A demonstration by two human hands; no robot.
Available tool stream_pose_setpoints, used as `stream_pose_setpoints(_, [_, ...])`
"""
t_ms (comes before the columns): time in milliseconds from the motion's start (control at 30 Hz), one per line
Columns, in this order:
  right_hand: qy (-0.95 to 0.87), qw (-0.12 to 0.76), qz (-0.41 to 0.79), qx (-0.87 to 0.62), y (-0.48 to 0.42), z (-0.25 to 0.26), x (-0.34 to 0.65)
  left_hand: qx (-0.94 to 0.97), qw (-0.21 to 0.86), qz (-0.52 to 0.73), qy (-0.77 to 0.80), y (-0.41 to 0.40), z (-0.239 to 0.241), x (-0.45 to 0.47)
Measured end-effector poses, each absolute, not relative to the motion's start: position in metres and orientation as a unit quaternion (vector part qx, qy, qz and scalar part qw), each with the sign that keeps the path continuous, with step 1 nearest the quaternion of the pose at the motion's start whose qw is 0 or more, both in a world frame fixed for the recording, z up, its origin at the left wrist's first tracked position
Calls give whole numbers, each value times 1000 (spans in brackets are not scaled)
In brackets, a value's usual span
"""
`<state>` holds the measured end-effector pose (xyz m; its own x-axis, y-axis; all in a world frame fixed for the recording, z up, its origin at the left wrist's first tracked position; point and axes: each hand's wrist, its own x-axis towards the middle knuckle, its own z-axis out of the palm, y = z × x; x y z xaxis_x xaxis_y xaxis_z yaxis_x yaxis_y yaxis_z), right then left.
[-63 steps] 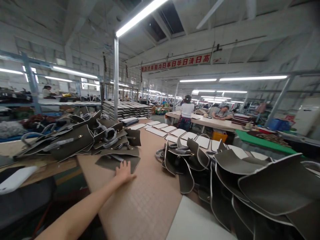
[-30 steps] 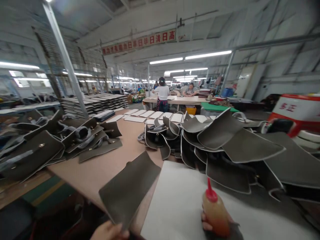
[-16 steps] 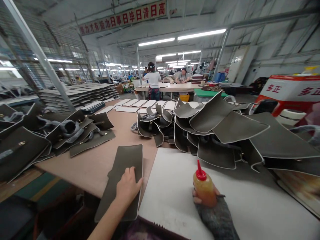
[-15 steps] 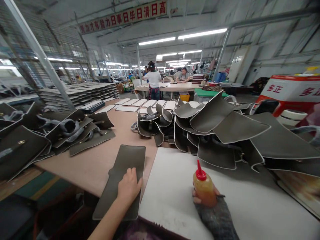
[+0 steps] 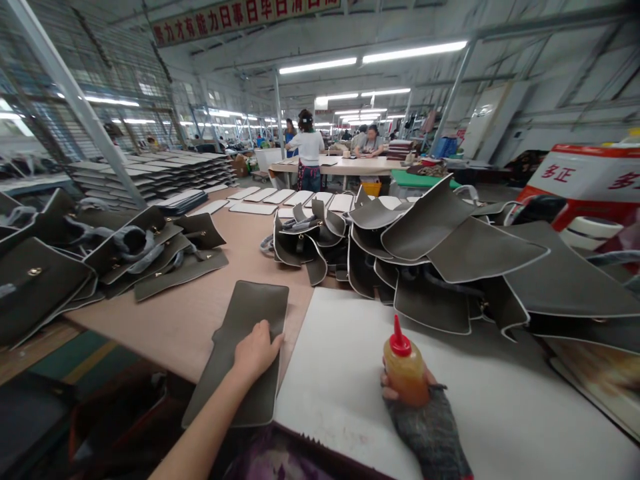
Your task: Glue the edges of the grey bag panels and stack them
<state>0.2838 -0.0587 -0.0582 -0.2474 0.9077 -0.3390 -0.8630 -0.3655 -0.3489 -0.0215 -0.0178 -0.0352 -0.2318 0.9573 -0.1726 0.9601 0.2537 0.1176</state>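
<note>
My left hand lies palm down on a dark grey leather-like panel, its thumb apart from the fingers and nothing gripped. The panel rests flat at the table's front edge, left of a white board. Above that board, my right hand, in a grey fingerless sleeve, wraps round a squeeze bottle. Amber liquid shows through the bottle, whose red nozzle points up. The palm side of my right hand is hidden behind the bottle.
Grey bag pieces with white edges are heaped behind the white board. More bag pieces with handles lie at the left. Pale panels sit farther back, beside stacked panels. Co-workers are at a far table.
The view has tipped down slightly, so the scene sits higher in the picture. My left hand stays on the panel, and my right hand still holds the bottle.
</note>
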Motion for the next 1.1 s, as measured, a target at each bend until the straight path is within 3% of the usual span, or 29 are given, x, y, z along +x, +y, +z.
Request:
stream_pose_setpoints(300, [-8,598,747,-289,-64,-57,277,654,61,-79,750,-8,-19,-14])
stream_pose_setpoints(467, [-2,603,740,-299,-63,-53,271,663,33,-42,746,-7,11,-9])
stream_pose_setpoints(567, [-15,610,714,-343,-62,-53,266,731,53,-42,679,-18,0,22])
stream_pose_setpoints(767, [-249,630,535,-505,-65,-37,282,744,87,-36,662,-25,-41,63])
stream_pose_setpoints(900, [-346,592,533,-496,-59,-28,300,735,121,1,667,-9,-39,51])
stream_pose_setpoints(1100, [-438,561,324,-623,-37,-39,290,684,255,96,677,19,-37,35])
